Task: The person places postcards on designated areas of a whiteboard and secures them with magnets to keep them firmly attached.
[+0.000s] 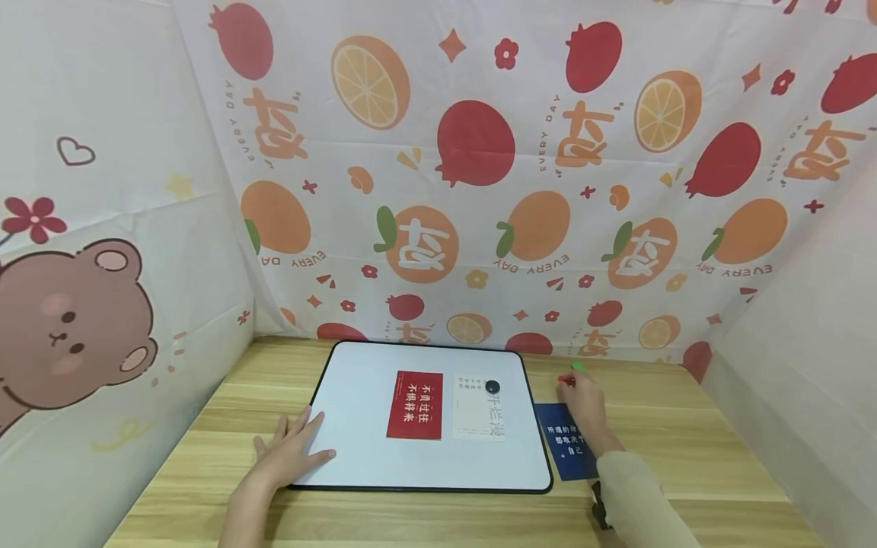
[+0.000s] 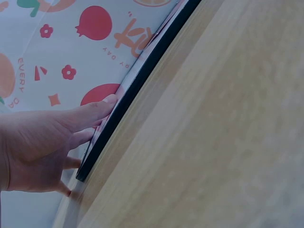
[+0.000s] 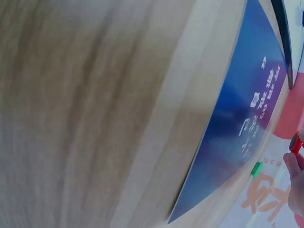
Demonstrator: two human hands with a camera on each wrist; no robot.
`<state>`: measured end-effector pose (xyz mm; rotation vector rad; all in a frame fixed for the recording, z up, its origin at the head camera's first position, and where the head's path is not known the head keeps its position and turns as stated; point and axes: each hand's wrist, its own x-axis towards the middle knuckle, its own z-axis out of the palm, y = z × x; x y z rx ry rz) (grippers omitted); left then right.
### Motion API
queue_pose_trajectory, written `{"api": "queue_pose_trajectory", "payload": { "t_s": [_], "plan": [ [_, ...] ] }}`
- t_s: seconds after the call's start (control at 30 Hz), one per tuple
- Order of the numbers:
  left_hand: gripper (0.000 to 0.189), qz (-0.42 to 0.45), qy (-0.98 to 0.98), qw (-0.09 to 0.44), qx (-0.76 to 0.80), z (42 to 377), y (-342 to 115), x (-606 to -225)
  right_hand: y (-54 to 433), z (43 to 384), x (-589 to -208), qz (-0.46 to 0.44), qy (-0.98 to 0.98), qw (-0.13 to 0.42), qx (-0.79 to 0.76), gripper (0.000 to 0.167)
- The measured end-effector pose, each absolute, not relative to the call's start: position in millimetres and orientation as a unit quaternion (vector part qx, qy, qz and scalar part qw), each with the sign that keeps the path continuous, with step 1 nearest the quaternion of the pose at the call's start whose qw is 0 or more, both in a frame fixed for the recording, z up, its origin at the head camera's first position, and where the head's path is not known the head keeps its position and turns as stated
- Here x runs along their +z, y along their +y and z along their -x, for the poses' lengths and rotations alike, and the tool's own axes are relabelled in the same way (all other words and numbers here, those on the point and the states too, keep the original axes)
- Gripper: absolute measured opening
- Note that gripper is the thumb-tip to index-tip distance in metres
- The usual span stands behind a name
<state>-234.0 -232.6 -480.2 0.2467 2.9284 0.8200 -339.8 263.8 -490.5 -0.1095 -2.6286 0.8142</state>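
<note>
- A white board (image 1: 479, 466) lies flat on a wooden table (image 1: 692, 449); a red card (image 1: 414, 405) and a white card (image 1: 479, 418) rest on it, a black magnet (image 1: 492, 387) at the white card's upper right.
- The left hand (image 1: 284, 453) spreads its fingers across the board's left edge, thumb and forefinger on the surface. A light, even press there should be enough to stop the board sliding.
- The right hand (image 1: 585, 403) pinches a red magnet (image 3: 295, 142) at its fingertips, above the table beyond a blue card (image 1: 563, 441). Its dark face points away from the fingers — a good grip, I judge, if it is kept by the rim.
- A green magnet (image 1: 578, 367) sits just beside that hand; best to lift clear so the two don't snap together.
- The blue card lies on the table close against the board's right edge — whether tucked under it, I cannot tell. The wrist should pass high over it.
- No magnet sits on the red card; any magnet is best lowered straight down, without dragging the paper.
</note>
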Motion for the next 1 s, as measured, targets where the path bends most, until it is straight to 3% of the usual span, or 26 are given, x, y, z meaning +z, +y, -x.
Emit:
{"api": "queue_pose_trajectory", "payload": {
  "t_s": [0.53, 1.0],
  "plan": [
    [0.079, -0.081, 0.959, 0.043, 0.269, 233.6, -233.1, -479.7, 247.3, 337.4, -483.9, 0.020, -0.931, 0.204, 0.303, 0.016],
    [0.080, -0.072, 0.960, 0.053, 0.267, 235.4, -232.8, -480.4, 235.1, 342.8, -479.2, 0.016, -0.928, 0.182, 0.325, 0.017]
  ]
}}
